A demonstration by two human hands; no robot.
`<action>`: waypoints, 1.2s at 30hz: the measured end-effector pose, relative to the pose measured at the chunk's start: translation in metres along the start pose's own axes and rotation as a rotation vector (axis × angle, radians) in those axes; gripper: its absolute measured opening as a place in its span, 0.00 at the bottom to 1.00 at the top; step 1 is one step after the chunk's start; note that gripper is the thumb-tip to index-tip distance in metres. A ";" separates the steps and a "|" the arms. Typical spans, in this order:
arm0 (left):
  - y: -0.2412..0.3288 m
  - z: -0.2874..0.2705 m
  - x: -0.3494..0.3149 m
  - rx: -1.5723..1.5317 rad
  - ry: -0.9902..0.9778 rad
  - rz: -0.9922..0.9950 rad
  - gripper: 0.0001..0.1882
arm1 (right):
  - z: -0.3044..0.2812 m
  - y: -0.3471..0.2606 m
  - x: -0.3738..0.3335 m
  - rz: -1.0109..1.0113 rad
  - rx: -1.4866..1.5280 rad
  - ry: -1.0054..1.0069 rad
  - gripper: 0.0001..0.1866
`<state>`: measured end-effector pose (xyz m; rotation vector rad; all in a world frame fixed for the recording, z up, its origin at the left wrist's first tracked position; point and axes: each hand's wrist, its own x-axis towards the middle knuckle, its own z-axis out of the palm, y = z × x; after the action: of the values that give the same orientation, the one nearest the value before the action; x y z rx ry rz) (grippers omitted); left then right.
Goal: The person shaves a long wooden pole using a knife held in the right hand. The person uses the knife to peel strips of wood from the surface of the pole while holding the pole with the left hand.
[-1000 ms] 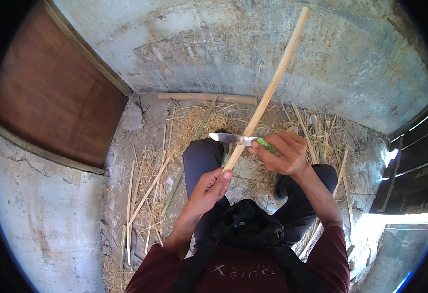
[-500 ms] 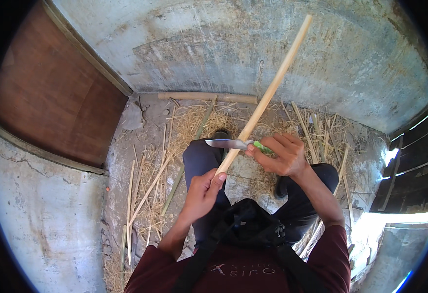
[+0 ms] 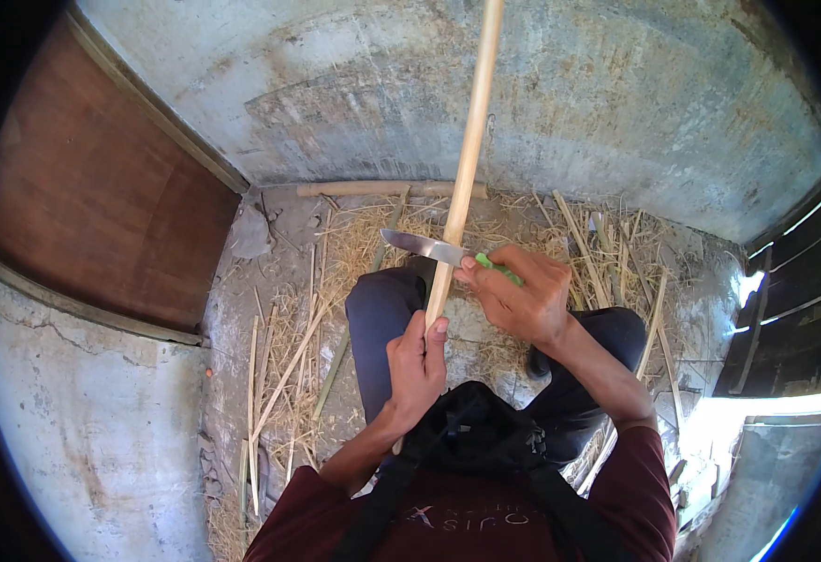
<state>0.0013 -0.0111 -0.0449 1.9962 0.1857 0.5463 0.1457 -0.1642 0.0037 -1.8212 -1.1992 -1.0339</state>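
A long, pale stick (image 3: 471,150), of bamboo or wood, slants up and away from my lap. Its far end runs out of the top of the picture. My left hand (image 3: 417,370) is closed round its near part, above my lap. A knife (image 3: 412,244) with a bright green handle is gripped in my right hand (image 3: 526,292). The blade lies crosswise over the stick, a little beyond my left hand, with its tip pointing left. My right fingers hide most of the handle.
Straw-like shavings (image 3: 350,244) and several thin strips (image 3: 291,370) litter the floor on both sides of my legs. A thick pole (image 3: 359,188) lies along the foot of the stained wall (image 3: 354,112). A brown door panel (image 3: 102,187) is at the left, dark slats (image 3: 785,318) at the right.
The stick has swung to the left and stands more nearly straight ahead. My left hand has moved right and closer to me. The knife has shifted slightly farther away along the stick.
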 end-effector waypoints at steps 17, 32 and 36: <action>-0.028 -0.102 -0.020 0.002 -0.631 -0.248 0.22 | -0.070 0.115 0.019 0.340 -0.300 0.228 0.04; -0.012 -0.079 -0.022 -0.230 -0.278 -0.365 0.22 | -0.013 0.025 -0.009 0.011 0.386 -0.123 0.09; 0.005 -0.071 -0.020 -0.257 -0.320 -0.332 0.22 | -0.007 0.015 -0.013 -0.101 0.350 -0.167 0.12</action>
<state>-0.0491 0.0368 -0.0188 1.7267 0.2306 0.0324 0.1552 -0.1802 -0.0073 -1.6069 -1.4820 -0.6813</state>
